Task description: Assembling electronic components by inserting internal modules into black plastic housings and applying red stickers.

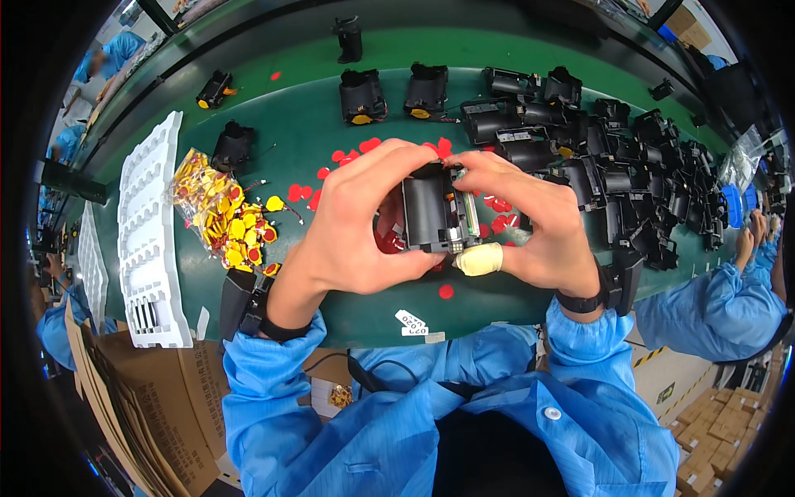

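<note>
Between my two hands, above the green table, I hold a black plastic housing (428, 214) with a small circuit board along its right side. My left hand (352, 217) is closed on its left side, thumb along the lower edge and fingers over the top. My right hand (534, 219) grips the right side; its thumb wears a pale yellow finger cover (480, 259). Red round stickers (298, 192) lie scattered on the table behind and beneath the housing. To the left sits a pile of yellow discs with red-and-black wires (240, 228), partly in a clear bag.
A white moulded tray (149, 232) stands at the left. Many similar black housings (613, 166) crowd the right side, with a few more at the back. White labels (411, 323) lie at the front edge. Cardboard (166, 398) leans below left. A co-worker's blue sleeve (704, 306) reaches in at right.
</note>
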Motion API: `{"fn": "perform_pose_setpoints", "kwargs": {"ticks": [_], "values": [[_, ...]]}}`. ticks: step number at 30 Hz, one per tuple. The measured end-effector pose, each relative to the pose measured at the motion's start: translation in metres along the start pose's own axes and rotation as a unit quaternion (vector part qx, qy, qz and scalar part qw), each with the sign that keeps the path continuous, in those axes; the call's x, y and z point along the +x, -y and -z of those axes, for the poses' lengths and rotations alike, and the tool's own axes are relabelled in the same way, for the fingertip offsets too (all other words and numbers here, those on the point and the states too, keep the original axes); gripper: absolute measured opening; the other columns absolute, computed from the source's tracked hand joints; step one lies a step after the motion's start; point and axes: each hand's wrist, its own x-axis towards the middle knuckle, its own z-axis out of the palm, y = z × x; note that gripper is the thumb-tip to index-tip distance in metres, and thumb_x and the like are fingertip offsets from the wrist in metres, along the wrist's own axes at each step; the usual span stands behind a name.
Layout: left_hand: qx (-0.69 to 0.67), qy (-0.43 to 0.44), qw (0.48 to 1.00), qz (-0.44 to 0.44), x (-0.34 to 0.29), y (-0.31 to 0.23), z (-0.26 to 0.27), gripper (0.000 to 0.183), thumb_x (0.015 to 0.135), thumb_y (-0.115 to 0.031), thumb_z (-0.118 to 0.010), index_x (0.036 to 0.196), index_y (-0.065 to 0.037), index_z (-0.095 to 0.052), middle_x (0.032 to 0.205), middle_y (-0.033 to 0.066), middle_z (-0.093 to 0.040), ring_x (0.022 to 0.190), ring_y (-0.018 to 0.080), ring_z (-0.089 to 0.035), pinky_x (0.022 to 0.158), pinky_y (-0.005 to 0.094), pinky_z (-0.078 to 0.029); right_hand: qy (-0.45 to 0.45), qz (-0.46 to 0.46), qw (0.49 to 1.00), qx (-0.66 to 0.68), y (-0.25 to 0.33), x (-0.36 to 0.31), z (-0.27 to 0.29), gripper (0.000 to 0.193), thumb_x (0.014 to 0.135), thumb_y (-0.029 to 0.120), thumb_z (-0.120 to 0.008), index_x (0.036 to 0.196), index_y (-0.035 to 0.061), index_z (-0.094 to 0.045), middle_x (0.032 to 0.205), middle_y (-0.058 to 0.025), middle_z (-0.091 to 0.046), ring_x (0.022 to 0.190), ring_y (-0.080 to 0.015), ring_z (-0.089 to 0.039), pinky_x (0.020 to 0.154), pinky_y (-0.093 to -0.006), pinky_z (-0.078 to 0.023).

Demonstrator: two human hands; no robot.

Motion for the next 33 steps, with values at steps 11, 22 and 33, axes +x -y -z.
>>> {"fn": "perform_pose_setpoints", "kwargs": {"ticks": [11,22,33], "values": [[-0.315,-0.094,0.922,0.206,-0.002,-0.004,-0.007,0.065,0.060,0.001,-0.084,0.119,0.011,-0.059,0.107,0.0110,-0.062,0.081,0.0158,-0.068,0.062,0.0237,-0.056,0.033,-0.002,0.999,0.035,-0.003,-0.005,-0.007,0.044,0.080,0.009,-0.078,0.120,-0.0034,-0.065,0.137,-0.0327,-0.051,0.120,-0.0447,-0.058,0.099,-0.0436,-0.048],[-0.111,-0.130,0.982,0.078,0.000,-0.008,-0.006,0.063,0.059,-0.004,-0.082,0.118,0.007,-0.061,0.113,0.0150,-0.062,0.090,0.0168,-0.066,0.068,0.0270,-0.057,0.062,0.004,0.997,0.036,0.004,-0.003,-0.019,0.073,0.090,0.020,-0.062,0.150,-0.0051,-0.030,0.156,-0.0340,-0.024,0.147,-0.0489,-0.023,0.120,-0.0508,-0.020],[0.093,-0.055,0.992,-0.068,-0.001,-0.017,-0.020,0.068,0.055,-0.002,-0.077,0.121,0.008,-0.061,0.118,0.0253,-0.061,0.102,0.0381,-0.067,0.082,0.0379,-0.057,-0.085,-0.199,0.968,0.124,-0.002,-0.006,-0.022,0.022,0.087,0.014,-0.070,0.084,-0.0065,-0.063,0.062,-0.0081,-0.064,0.054,-0.0105,-0.062,0.049,-0.0271,-0.046]]}}
